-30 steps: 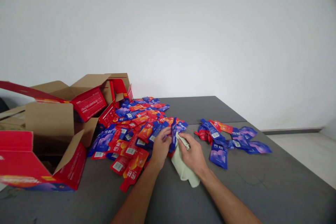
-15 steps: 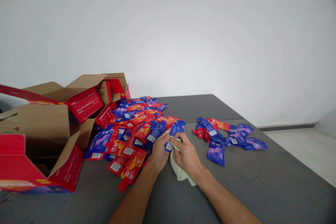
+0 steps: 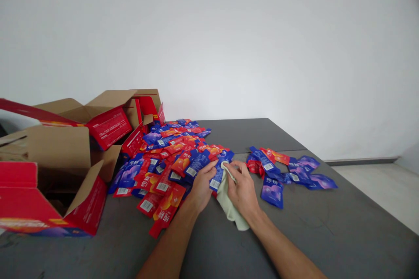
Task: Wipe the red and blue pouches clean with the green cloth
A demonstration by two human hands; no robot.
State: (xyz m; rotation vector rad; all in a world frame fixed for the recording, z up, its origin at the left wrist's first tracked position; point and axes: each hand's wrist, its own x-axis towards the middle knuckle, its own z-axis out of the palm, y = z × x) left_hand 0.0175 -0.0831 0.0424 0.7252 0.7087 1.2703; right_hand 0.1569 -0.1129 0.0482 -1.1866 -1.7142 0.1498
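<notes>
Between my hands is a blue pouch (image 3: pixel 216 178) with a white barcode label near its lower end. My left hand (image 3: pixel 202 186) grips the pouch by its left edge, thumb and fingers closed. A pale green cloth (image 3: pixel 231 207) is bunched in my right hand (image 3: pixel 242 189), its fingertips pressing it against the pouch's upper right part. The cloth's loose end hangs down toward the table. Just left of my left hand lies a large heap of red and blue pouches (image 3: pixel 166 183), overlapping one another.
Open cardboard boxes, red outside and brown inside, stand at the left; the nearest box (image 3: pixel 19 205) has its flaps raised. A smaller group of pouches (image 3: pixel 272 189) lies to the right on the dark grey table (image 3: pixel 307 222). A white wall (image 3: pixel 229 43) rises behind.
My right hand with the cloth has shifted right and slightly up across the pouch, uncovering more of its front. My left hand keeps its hold. The view has turned slightly left.
</notes>
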